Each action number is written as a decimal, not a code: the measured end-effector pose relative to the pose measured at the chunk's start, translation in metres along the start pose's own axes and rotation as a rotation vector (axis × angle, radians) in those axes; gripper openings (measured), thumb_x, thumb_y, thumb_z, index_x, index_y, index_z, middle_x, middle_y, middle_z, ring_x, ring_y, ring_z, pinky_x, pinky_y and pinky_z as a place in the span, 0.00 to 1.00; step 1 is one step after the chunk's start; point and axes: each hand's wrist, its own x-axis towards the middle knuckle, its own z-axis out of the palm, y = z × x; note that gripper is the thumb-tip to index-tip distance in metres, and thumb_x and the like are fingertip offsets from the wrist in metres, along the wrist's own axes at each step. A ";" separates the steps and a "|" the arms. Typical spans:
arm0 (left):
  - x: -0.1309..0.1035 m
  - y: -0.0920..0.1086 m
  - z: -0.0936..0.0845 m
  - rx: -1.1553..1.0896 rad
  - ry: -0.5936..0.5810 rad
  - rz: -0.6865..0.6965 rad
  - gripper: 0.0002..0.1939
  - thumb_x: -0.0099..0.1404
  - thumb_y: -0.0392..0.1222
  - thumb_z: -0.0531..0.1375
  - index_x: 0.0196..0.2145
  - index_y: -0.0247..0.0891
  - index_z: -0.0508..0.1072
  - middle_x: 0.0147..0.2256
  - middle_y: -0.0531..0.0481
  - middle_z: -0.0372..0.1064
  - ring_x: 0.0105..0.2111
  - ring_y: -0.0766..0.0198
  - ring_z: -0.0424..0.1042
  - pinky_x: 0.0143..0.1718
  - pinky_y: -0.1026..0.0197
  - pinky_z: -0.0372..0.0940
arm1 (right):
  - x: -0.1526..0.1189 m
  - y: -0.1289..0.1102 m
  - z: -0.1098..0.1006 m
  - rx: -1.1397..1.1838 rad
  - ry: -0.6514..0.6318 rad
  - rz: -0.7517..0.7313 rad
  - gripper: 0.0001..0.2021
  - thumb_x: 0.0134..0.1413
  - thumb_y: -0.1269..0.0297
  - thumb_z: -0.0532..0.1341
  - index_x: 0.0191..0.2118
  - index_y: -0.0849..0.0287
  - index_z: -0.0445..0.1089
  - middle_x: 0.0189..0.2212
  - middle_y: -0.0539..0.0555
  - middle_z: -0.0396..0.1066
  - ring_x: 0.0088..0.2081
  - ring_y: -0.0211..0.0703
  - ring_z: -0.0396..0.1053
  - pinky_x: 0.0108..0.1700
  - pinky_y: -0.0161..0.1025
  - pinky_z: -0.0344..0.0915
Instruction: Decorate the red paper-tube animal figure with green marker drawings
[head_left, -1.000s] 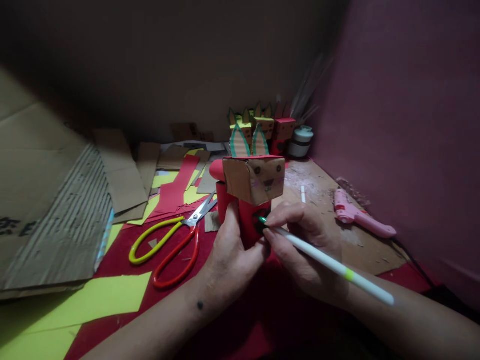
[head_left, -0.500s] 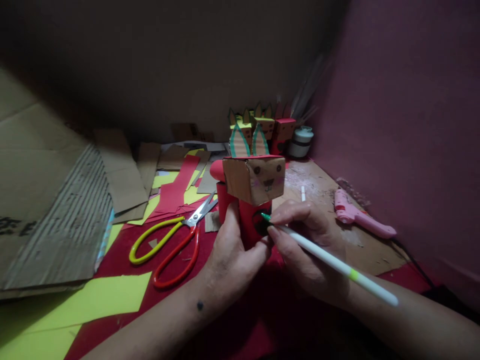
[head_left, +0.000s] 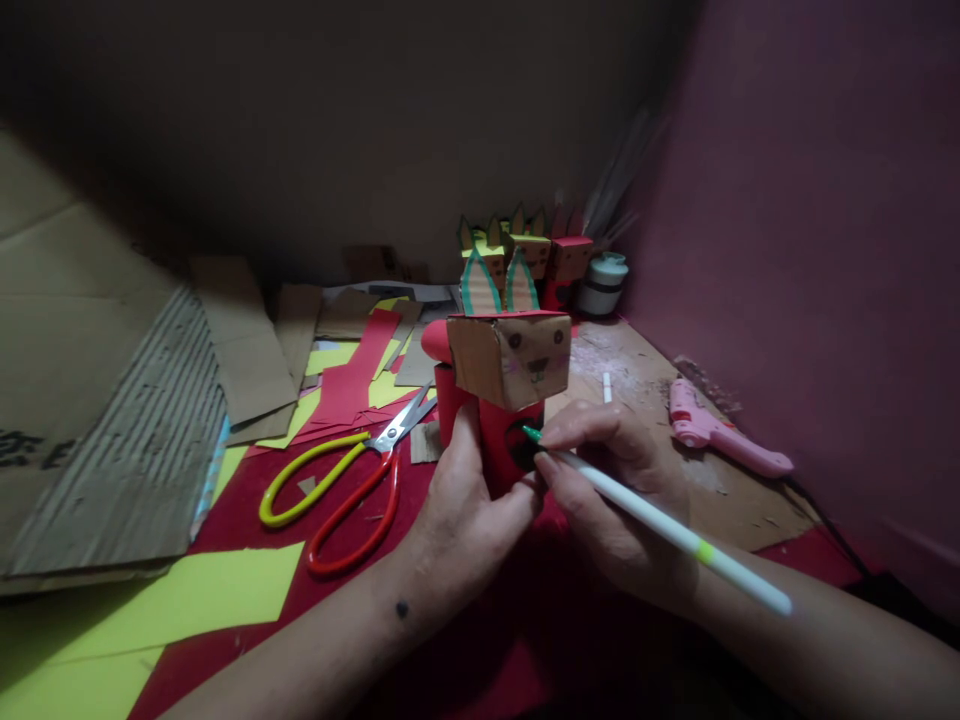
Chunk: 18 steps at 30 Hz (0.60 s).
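My left hand point(head_left: 480, 500) is wrapped round the red body of a cardboard animal figure point(head_left: 534, 358), holding it upright. The figure has a box head with drawn eyes, nose and mouth, and two pointed ears edged in green. Pinched in my right hand point(head_left: 615, 490) is a white felt-tip marker point(head_left: 667, 525) with a green tip. That tip touches, or nearly touches, a dark rounded patch on the red body; which of the two I cannot tell. Left of the figure lie scissors point(head_left: 390, 435) with one yellow and one red handle, blades parted.
Several similar box-headed figures point(head_left: 529, 250) stand at the back beside a pale jar point(head_left: 603, 283). A pink glue gun point(head_left: 724, 430) lies on the right, near the wall. Cardboard pieces point(head_left: 244, 335), red paper point(head_left: 352, 375) and yellow paper point(head_left: 217, 590) cover the left. A white cap point(head_left: 607, 386) stands behind my right hand.
Almost nothing differs. The marker's rear end has shifted very slightly left, while both hands keep their grip and the tip stays at the dark patch.
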 end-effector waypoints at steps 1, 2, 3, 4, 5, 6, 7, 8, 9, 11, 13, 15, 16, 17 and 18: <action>0.000 0.000 0.000 0.001 0.000 -0.009 0.21 0.60 0.38 0.62 0.50 0.36 0.63 0.46 0.42 0.72 0.46 0.51 0.73 0.51 0.43 0.69 | 0.000 0.000 0.000 0.002 -0.004 0.008 0.11 0.61 0.76 0.61 0.43 0.51 0.70 0.33 0.48 0.67 0.31 0.38 0.66 0.30 0.38 0.64; -0.001 0.001 0.000 0.002 0.001 -0.015 0.21 0.60 0.37 0.62 0.50 0.36 0.63 0.46 0.42 0.72 0.46 0.51 0.73 0.51 0.43 0.69 | 0.000 0.000 0.000 0.006 -0.006 0.017 0.11 0.61 0.76 0.61 0.43 0.50 0.70 0.33 0.48 0.67 0.31 0.39 0.66 0.30 0.39 0.64; -0.001 0.001 0.000 0.002 0.001 -0.016 0.21 0.60 0.38 0.62 0.50 0.36 0.63 0.46 0.42 0.72 0.46 0.50 0.73 0.51 0.43 0.69 | 0.000 0.000 0.000 0.010 -0.009 0.023 0.11 0.62 0.75 0.61 0.43 0.50 0.70 0.33 0.49 0.67 0.31 0.40 0.66 0.30 0.40 0.64; -0.001 0.001 0.000 0.000 -0.001 -0.014 0.21 0.60 0.37 0.62 0.50 0.36 0.63 0.46 0.42 0.72 0.46 0.50 0.73 0.51 0.43 0.69 | 0.000 0.000 0.000 0.015 -0.012 0.023 0.10 0.62 0.74 0.62 0.43 0.49 0.70 0.33 0.49 0.67 0.31 0.41 0.66 0.30 0.40 0.65; -0.001 0.001 0.000 -0.004 -0.003 -0.008 0.21 0.60 0.37 0.62 0.50 0.36 0.63 0.46 0.42 0.72 0.46 0.51 0.73 0.51 0.44 0.69 | 0.000 0.000 -0.001 0.017 -0.014 0.021 0.10 0.62 0.74 0.62 0.43 0.49 0.70 0.33 0.49 0.67 0.31 0.42 0.66 0.30 0.41 0.65; -0.001 0.001 0.000 -0.010 -0.006 0.001 0.21 0.60 0.37 0.62 0.50 0.36 0.63 0.46 0.42 0.71 0.46 0.51 0.73 0.51 0.44 0.69 | 0.000 0.001 -0.001 0.018 -0.014 0.018 0.09 0.63 0.73 0.62 0.43 0.49 0.70 0.33 0.50 0.67 0.31 0.42 0.66 0.30 0.41 0.65; -0.002 0.001 0.000 -0.016 -0.009 0.007 0.21 0.60 0.36 0.63 0.50 0.36 0.63 0.46 0.43 0.71 0.46 0.52 0.73 0.52 0.45 0.69 | 0.000 0.001 -0.001 0.017 -0.013 0.014 0.09 0.63 0.73 0.62 0.43 0.49 0.70 0.33 0.50 0.68 0.31 0.42 0.66 0.29 0.41 0.64; -0.002 0.000 0.000 -0.023 -0.009 0.010 0.21 0.60 0.35 0.63 0.50 0.36 0.63 0.46 0.43 0.71 0.46 0.52 0.73 0.52 0.46 0.69 | 0.000 0.001 -0.001 0.015 -0.013 0.013 0.09 0.63 0.73 0.62 0.43 0.49 0.70 0.33 0.50 0.68 0.30 0.42 0.66 0.29 0.41 0.64; -0.002 0.000 0.000 -0.028 -0.010 0.010 0.22 0.60 0.35 0.63 0.50 0.36 0.63 0.46 0.43 0.71 0.46 0.53 0.73 0.52 0.46 0.69 | 0.000 0.002 -0.002 0.011 -0.011 0.011 0.09 0.63 0.73 0.62 0.43 0.49 0.70 0.33 0.50 0.68 0.30 0.42 0.65 0.29 0.41 0.64; -0.002 -0.001 0.001 -0.037 -0.008 0.009 0.22 0.60 0.34 0.63 0.50 0.36 0.63 0.46 0.43 0.71 0.47 0.53 0.74 0.52 0.47 0.70 | 0.000 0.001 -0.002 -0.001 -0.013 0.008 0.10 0.62 0.74 0.62 0.43 0.49 0.70 0.33 0.50 0.68 0.30 0.42 0.66 0.29 0.40 0.64; -0.002 -0.001 0.001 -0.055 -0.012 0.007 0.23 0.60 0.34 0.64 0.51 0.35 0.64 0.47 0.43 0.72 0.47 0.53 0.74 0.53 0.48 0.70 | 0.000 0.000 -0.001 -0.025 -0.018 0.000 0.10 0.62 0.75 0.62 0.42 0.50 0.70 0.33 0.49 0.68 0.30 0.41 0.66 0.30 0.40 0.65; -0.002 -0.002 0.001 -0.078 -0.018 0.008 0.24 0.59 0.33 0.65 0.52 0.35 0.64 0.48 0.43 0.72 0.48 0.54 0.74 0.54 0.50 0.70 | 0.000 -0.001 -0.001 -0.048 -0.025 -0.010 0.09 0.62 0.75 0.62 0.42 0.51 0.69 0.32 0.48 0.68 0.31 0.39 0.66 0.31 0.39 0.65; -0.002 -0.002 0.001 -0.089 -0.020 0.008 0.25 0.59 0.33 0.66 0.52 0.35 0.63 0.48 0.43 0.72 0.48 0.54 0.74 0.54 0.50 0.70 | 0.000 -0.001 -0.001 -0.054 -0.030 -0.013 0.09 0.61 0.75 0.62 0.42 0.51 0.69 0.32 0.48 0.68 0.30 0.39 0.66 0.31 0.38 0.65; -0.002 -0.002 0.001 -0.103 -0.022 0.006 0.26 0.58 0.33 0.66 0.52 0.35 0.63 0.48 0.43 0.72 0.49 0.54 0.74 0.54 0.51 0.70 | 0.000 0.000 -0.001 -0.057 -0.035 -0.019 0.09 0.61 0.75 0.62 0.42 0.51 0.69 0.32 0.48 0.68 0.30 0.39 0.66 0.31 0.38 0.64; -0.002 -0.002 0.001 -0.116 -0.021 0.008 0.26 0.58 0.32 0.67 0.52 0.35 0.63 0.48 0.43 0.72 0.49 0.54 0.74 0.54 0.51 0.70 | 0.000 0.000 -0.001 -0.058 -0.041 -0.026 0.09 0.61 0.75 0.62 0.42 0.51 0.69 0.31 0.48 0.67 0.29 0.39 0.66 0.31 0.38 0.64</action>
